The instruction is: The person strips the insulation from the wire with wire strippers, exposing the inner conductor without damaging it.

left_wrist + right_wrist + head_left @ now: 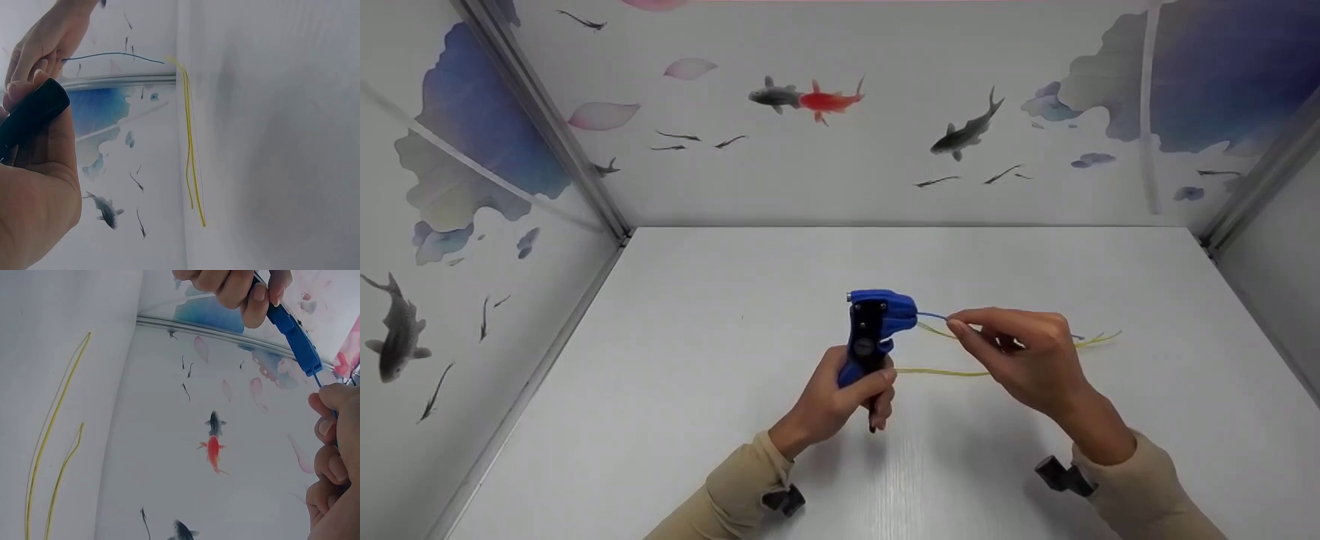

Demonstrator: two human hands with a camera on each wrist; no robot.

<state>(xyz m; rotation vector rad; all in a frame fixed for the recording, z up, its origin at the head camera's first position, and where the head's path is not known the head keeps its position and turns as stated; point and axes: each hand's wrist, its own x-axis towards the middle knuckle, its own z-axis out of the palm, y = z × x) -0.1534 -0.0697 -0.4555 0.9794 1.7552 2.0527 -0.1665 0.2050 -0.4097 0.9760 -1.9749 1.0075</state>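
Observation:
My left hand [832, 401] grips a blue and black wire stripper [883, 311] by its handles and holds it upright over the white table. Its blue head points to the right. Between thumb and forefinger, my right hand [1035, 356] pinches a thin blue wire [933, 315]. One end of that wire is at the stripper's head, where the jaws hide its tip. In the left wrist view the blue wire [118, 54] trails out beyond the right hand [50, 42]. From the right wrist view, the fingertips sit a short way from the stripper's head [306, 354].
Yellow wires [941, 371] lie on the table [720, 300] behind and beneath the hands, bent over at the left. Printed panels with fish stand as walls at the back [870, 180], left and right. Black wrist mounts [1065, 476] hang by both sleeves.

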